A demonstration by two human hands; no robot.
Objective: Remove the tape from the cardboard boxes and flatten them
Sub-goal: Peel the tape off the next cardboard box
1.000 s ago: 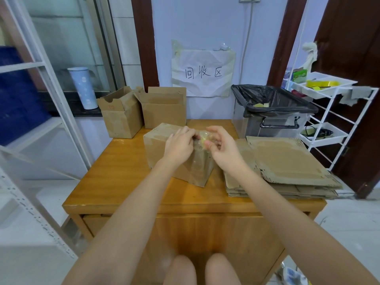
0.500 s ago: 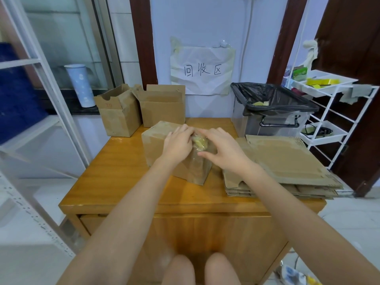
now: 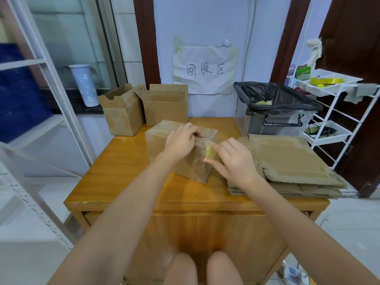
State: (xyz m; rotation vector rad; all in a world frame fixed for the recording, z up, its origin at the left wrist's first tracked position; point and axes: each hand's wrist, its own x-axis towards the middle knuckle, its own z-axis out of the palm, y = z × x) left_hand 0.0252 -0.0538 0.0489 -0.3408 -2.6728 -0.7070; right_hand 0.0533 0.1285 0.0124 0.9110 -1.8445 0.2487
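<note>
left hand [image 3: 181,140] presses matte cardboard box [image 3: 158,145] | right hand [image 3: 232,159] pinches glossy crumpled tape [image 3: 209,150]

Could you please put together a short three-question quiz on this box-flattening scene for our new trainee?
1. True or false: the left hand rests on top of the closed box.
2. What does the right hand have in its grip: A) scissors, B) the tape, C) a marker?
3. Where does the flattened cardboard stack lie relative to that box?

Key:
1. True.
2. B, a yellowish clear strip at the box's near corner.
3. To its right on the wooden table, in front of the black-lined bin.
</note>
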